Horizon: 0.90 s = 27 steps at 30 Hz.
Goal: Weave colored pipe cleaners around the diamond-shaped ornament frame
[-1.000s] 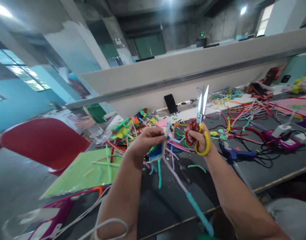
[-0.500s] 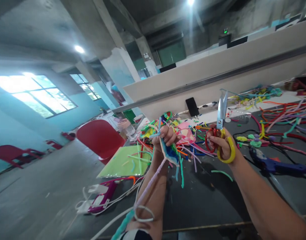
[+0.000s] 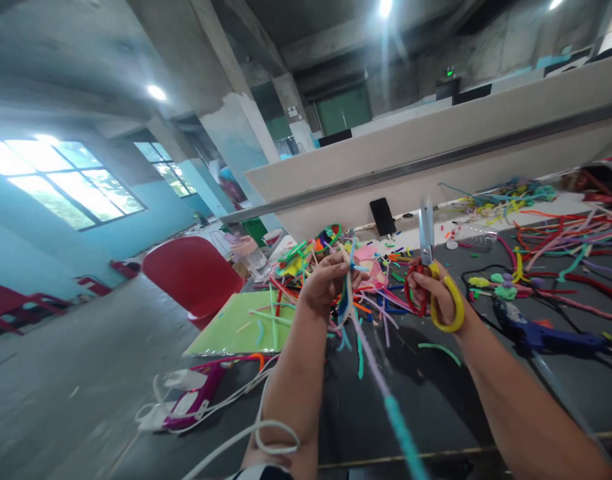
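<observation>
My left hand (image 3: 326, 285) is raised over the dark table (image 3: 436, 387), fingers pinched round a small woven piece of blue and green pipe cleaners (image 3: 347, 301). A long lilac and teal strand (image 3: 386, 393) trails from it down towards me. My right hand (image 3: 436, 293) grips scissors with a red and a yellow handle (image 3: 433, 280); their blades point up and are nearly together, a short way right of the woven piece. A white cord (image 3: 266, 433) loops over my left forearm.
Heaps of coloured pipe cleaners (image 3: 561, 240) cover the table behind my hands. A blue glue gun (image 3: 541, 333) lies at the right, a pink one (image 3: 191, 400) at the lower left. A green sheet (image 3: 231, 330), a red chair (image 3: 191, 273), a dark phone (image 3: 383, 215) against the partition.
The scissors have dropped a little and their blades have closed. My left hand has turned the woven piece, and the long strand now hangs down to the right instead of the left.
</observation>
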### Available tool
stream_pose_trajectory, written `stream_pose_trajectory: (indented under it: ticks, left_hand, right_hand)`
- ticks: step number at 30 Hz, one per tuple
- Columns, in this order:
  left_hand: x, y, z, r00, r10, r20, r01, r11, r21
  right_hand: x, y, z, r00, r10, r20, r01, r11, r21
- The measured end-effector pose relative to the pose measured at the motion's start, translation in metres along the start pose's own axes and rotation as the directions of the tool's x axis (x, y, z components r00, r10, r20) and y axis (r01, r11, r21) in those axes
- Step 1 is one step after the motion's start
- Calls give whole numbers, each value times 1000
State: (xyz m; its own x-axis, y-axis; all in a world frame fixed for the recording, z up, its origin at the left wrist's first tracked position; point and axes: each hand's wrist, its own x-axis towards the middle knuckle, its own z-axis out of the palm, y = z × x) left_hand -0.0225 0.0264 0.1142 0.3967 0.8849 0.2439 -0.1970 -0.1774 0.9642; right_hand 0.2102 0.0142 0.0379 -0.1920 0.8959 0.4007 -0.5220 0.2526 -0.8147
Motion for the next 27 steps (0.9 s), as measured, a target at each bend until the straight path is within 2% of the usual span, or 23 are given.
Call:
stream_pose_trajectory:
  ticks: [3,8,16,21,27]
  left_hand:
    - [-1,6,-3,997,-72,21,72,997,32]
    - [-6,18,-4,989,-146,1,145,984,108]
    - [-6,22,-1,990,-138,-34,142,959,245]
    - [-5,22,-1,992,-115,-44,123,962,244]
    - [-11,27,-4,995,-93,-33,99,958,271]
  right_hand:
    - [-2,4,1,995,71,63,-68,996,-54]
    - [-4,13,4,989,103,110,-85,984,-156]
    - [-3,20,1,985,106,132,-74,970,-231]
    - [-6,13,5,975,138,172,-88,959,-271]
    - [-9,8,3,931,136,339,44,880,-473]
